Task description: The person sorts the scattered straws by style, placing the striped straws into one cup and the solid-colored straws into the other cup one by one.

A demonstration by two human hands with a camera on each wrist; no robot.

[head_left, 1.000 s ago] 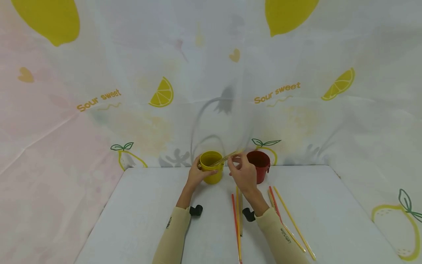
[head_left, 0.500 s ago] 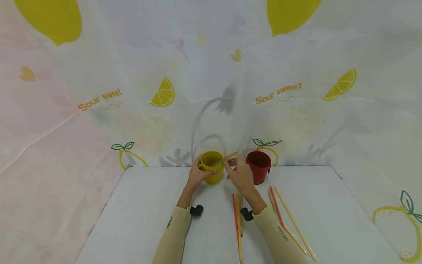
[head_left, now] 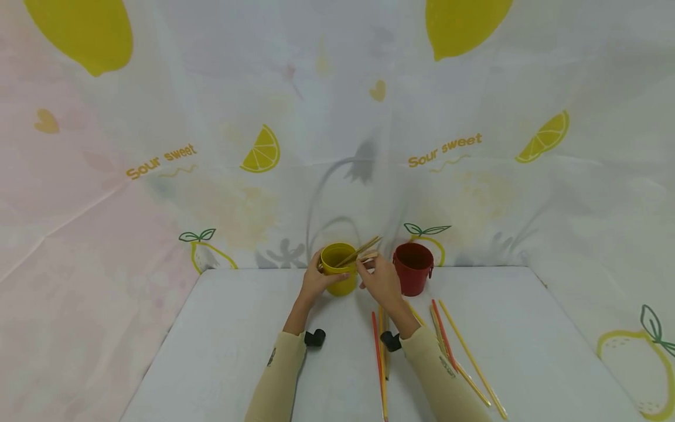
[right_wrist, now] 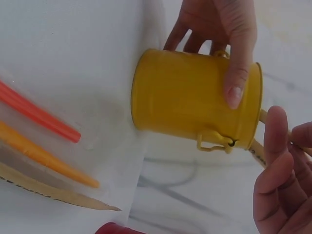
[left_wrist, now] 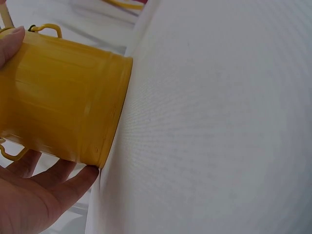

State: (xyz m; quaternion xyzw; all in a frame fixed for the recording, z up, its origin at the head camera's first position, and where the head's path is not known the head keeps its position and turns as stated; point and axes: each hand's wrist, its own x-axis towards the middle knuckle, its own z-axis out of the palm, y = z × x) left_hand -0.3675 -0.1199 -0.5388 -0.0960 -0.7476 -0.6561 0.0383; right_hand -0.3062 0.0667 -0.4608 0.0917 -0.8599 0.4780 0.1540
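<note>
Sticks (head_left: 364, 248) slant more steeply from a yellow bucket (head_left: 345, 287) at the back of the desk (head_left: 227, 351), the right hand's grip (head_left: 384, 281) having edged toward the rim.

The shift suggests the slim tan sticks, lower ends inside the bucket, are being worked further in; one carries dark lettering (too small to read in the right wrist view). Thumb and fingers of the right hand's grip pinch together on them; the left hand's grip (head_left: 313, 282) curves wide round the upright bucket. Just beyond stands a red bucket (head_left: 413, 280), with a red stick (head_left: 445, 335) and yellow stick (head_left: 467, 347) lying nearer the person.
</note>
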